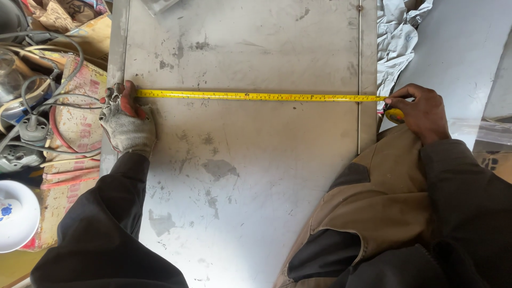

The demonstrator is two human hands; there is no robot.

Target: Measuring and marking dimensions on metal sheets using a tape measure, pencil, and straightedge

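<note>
1. Hard to see bits first: the case of the tape measure [395, 115] is mostly buried under the right hand [421, 112], only a yellow corner pokes out below the fingers. The tape's hook end is covered by the left hand [127, 124], so I can't tell how it catches the edge. The print on the blade is too small to read.
2. The yellow blade runs straight across the metal sheet [240, 160], long axis left to right, flat on the surface, from the left-hand fold over to the seam on the right.
3. Left hand wears a worn grey knit glove with bare fingertips showing; it's pressed flat, thumb and fingers closed down on the blade's end. The blade stretches away from it toward the right.
4. Right hand is bare, fingers curled shut around the case, forefinger tip pressing the blade at the sheet's right edge. The blade leaves it toward the left.
5. Left of the gloved hand: tangled cables [42, 106] and a white bowl [16, 213].
</note>
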